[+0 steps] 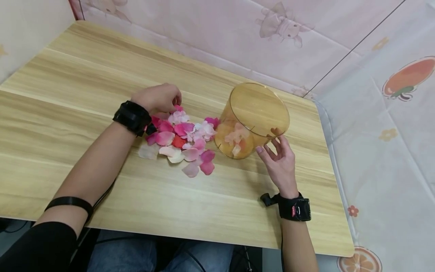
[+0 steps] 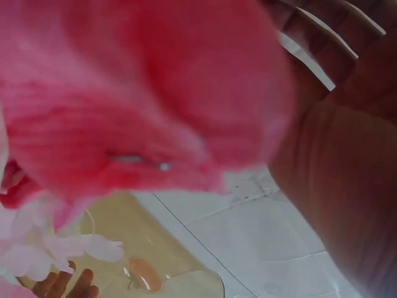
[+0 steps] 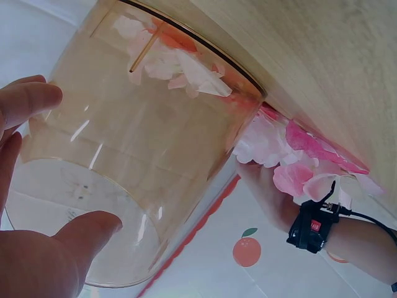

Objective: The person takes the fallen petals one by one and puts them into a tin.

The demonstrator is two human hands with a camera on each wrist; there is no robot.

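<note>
The left hand [image 1: 159, 97] pinches petals [image 1: 185, 140] from the pile in the middle. The right hand [image 1: 280, 163], fingers spread, steadies the jar [image 1: 253, 119] just right of it. A bump could tip the jar and spill petals.

Left hand [image 1: 158, 97] and right hand [image 1: 281, 162]: bare, each wrist strapped with a black camera unit bearing a red mark. Black forearm band, cable, black sleeve, blue jeans.
</note>
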